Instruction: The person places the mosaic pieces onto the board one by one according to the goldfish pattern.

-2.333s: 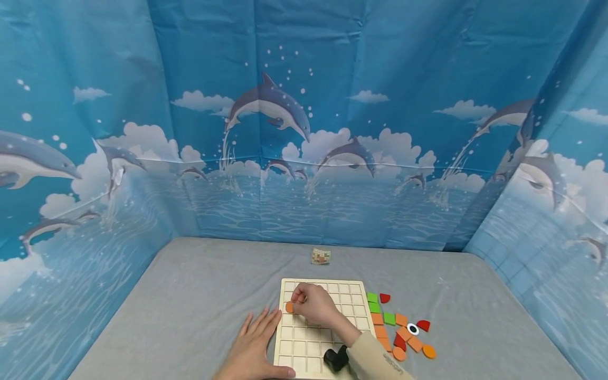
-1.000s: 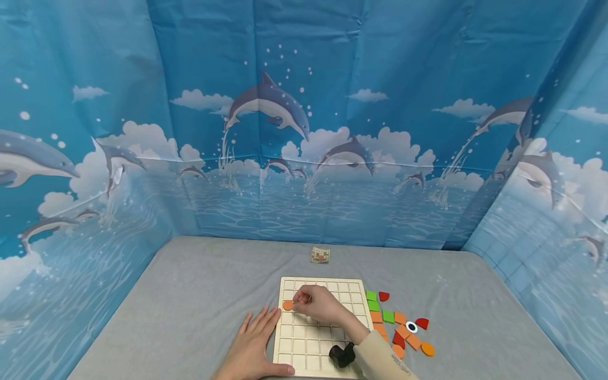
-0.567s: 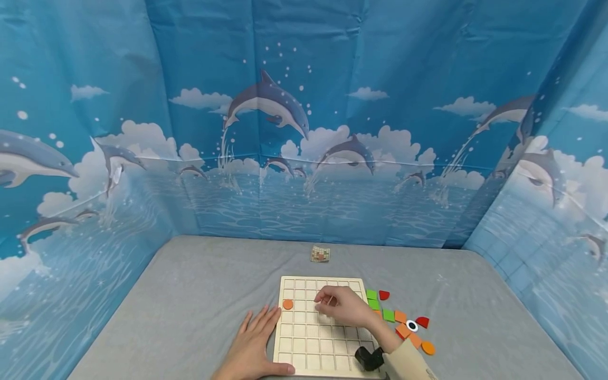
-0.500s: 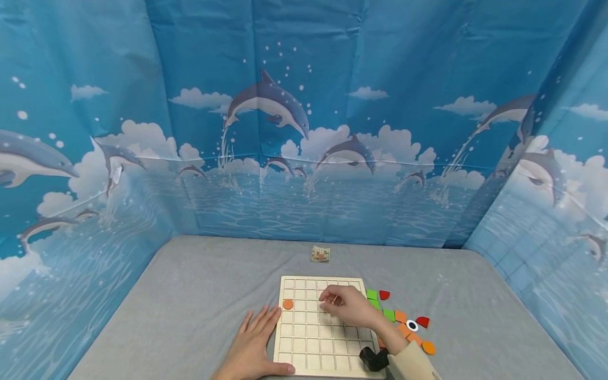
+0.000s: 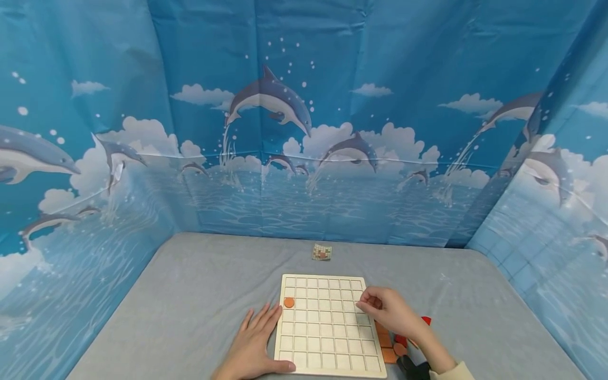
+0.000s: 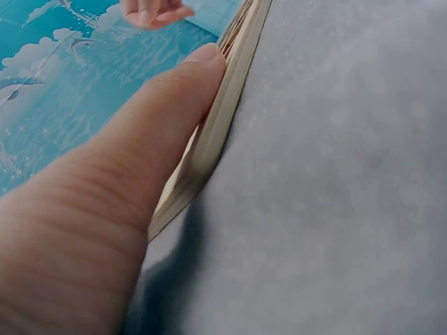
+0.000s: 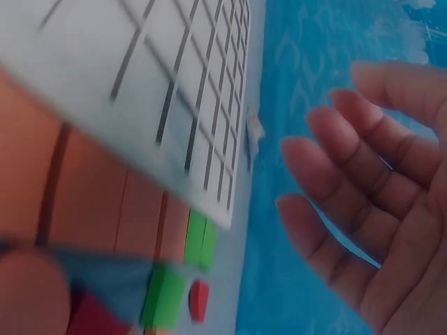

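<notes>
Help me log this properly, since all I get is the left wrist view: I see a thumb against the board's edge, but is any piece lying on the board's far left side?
Observer: Yes. The head view shows one orange disc in the leftmost column of the board, nearer the far edge than the near one.

Operator: Thanks. A hand is cut off at the top of my picture. Is it holding a piece?

Observer: No. That is the right hand, and the right wrist view shows nothing between its fingers.
</notes>
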`<state>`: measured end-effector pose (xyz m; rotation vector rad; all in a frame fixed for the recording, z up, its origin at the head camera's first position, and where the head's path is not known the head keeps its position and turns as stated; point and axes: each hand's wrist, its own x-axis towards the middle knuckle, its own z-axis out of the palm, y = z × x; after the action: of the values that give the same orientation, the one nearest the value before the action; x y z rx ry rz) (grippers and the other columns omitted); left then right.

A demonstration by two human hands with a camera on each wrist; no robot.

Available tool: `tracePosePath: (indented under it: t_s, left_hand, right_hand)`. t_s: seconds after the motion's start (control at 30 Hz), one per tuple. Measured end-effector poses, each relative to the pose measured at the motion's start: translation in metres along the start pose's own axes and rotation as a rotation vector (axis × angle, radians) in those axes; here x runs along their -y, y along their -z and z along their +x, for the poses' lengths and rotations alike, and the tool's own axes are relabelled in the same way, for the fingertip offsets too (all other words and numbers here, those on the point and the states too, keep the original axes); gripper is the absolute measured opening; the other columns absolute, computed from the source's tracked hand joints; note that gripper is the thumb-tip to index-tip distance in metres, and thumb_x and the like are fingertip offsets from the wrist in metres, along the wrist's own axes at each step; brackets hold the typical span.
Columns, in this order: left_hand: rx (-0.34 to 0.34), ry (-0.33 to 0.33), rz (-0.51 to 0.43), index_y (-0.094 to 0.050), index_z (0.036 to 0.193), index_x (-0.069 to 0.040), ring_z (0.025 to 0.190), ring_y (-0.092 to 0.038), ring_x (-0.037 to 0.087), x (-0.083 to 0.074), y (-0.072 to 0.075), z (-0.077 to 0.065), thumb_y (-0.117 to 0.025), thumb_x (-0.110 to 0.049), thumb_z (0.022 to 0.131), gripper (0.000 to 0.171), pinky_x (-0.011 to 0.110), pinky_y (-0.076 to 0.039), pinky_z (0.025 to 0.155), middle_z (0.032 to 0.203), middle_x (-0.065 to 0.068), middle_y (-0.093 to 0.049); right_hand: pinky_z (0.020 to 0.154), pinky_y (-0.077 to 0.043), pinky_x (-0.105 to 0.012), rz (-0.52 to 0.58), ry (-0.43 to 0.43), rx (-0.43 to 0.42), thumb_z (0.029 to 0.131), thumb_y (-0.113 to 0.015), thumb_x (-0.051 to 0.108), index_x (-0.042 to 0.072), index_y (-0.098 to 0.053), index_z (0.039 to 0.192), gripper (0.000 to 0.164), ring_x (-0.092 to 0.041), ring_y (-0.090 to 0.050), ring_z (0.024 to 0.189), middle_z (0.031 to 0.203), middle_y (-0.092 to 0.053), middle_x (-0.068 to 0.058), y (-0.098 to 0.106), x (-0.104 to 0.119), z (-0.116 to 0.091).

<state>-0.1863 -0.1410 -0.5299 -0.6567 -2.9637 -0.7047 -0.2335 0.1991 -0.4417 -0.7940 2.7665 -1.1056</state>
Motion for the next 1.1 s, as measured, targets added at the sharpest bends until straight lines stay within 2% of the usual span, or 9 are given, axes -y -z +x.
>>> tracePosePath:
  t_s: [0.1, 0.23, 0.47, 0.67, 0.9, 1.1]
  left_hand:
    - [0.010, 0.006, 0.006, -0.024, 0.152, -0.012, 0.142, -0.015, 0.024, -0.001, 0.001, 0.000, -0.054, -0.086, 0.064, 0.118, 0.054, -0.006, 0.109, 0.154, 0.002, -0.026]
    - [0.009, 0.005, 0.001, -0.025, 0.152, -0.012, 0.142, -0.015, 0.025, -0.001, 0.001, 0.000, -0.054, -0.085, 0.065, 0.117, 0.054, -0.006, 0.109, 0.154, 0.002, -0.026]
    - [0.020, 0.002, -0.029, -0.025, 0.152, -0.012, 0.142, -0.014, 0.025, -0.001, 0.000, 0.000, -0.055, -0.083, 0.065, 0.116, 0.055, -0.005, 0.109, 0.154, 0.003, -0.026]
    - [0.015, 0.002, -0.032, -0.024, 0.152, -0.012, 0.142, -0.014, 0.024, -0.001, 0.001, 0.000, -0.056, -0.083, 0.066, 0.116, 0.055, -0.006, 0.109, 0.154, 0.003, -0.026]
    - [0.012, 0.005, -0.021, -0.025, 0.152, -0.012, 0.142, -0.014, 0.023, -0.001, 0.001, 0.000, -0.055, -0.084, 0.065, 0.117, 0.053, -0.004, 0.109, 0.154, 0.002, -0.026]
    - [0.005, 0.000, -0.019, -0.025, 0.152, -0.012, 0.142, -0.015, 0.024, 0.000, 0.000, -0.001, -0.055, -0.084, 0.065, 0.117, 0.054, -0.005, 0.109, 0.154, 0.002, -0.026]
  right_hand:
    - [0.050, -0.042, -0.025, -0.011, 0.000, 0.015, 0.094, -0.061, 0.033, 0.013, -0.064, 0.087, 0.021, -0.007, -0.045, 0.055, 0.069, -0.055, 0.007, 0.004, -0.005, -0.010]
    - [0.049, -0.042, -0.025, 0.017, -0.009, 0.054, 0.094, -0.062, 0.028, 0.011, -0.065, 0.089, 0.018, -0.006, -0.046, 0.054, 0.069, -0.057, 0.004, 0.007, -0.012, -0.021]
    - [0.052, -0.045, -0.026, 0.077, -0.091, 0.133, 0.090, -0.067, 0.022, 0.010, -0.065, 0.091, 0.012, -0.008, -0.051, 0.058, 0.072, -0.060, 0.002, 0.008, -0.021, -0.038]
    - [0.050, -0.042, -0.024, 0.070, -0.136, 0.156, 0.086, -0.071, 0.019, 0.008, -0.064, 0.091, 0.014, -0.007, -0.048, 0.056, 0.069, -0.055, 0.003, 0.009, -0.030, -0.051]
    - [0.051, -0.040, -0.024, 0.060, -0.227, 0.170, 0.085, -0.072, 0.017, 0.009, -0.063, 0.087, 0.012, -0.008, -0.047, 0.057, 0.068, -0.054, 0.001, 0.009, -0.037, -0.060]
    - [0.051, -0.038, -0.025, 0.028, -0.248, 0.166, 0.085, -0.072, 0.016, 0.010, -0.061, 0.083, 0.012, -0.009, -0.046, 0.057, 0.066, -0.052, 0.001, 0.009, -0.040, -0.064]
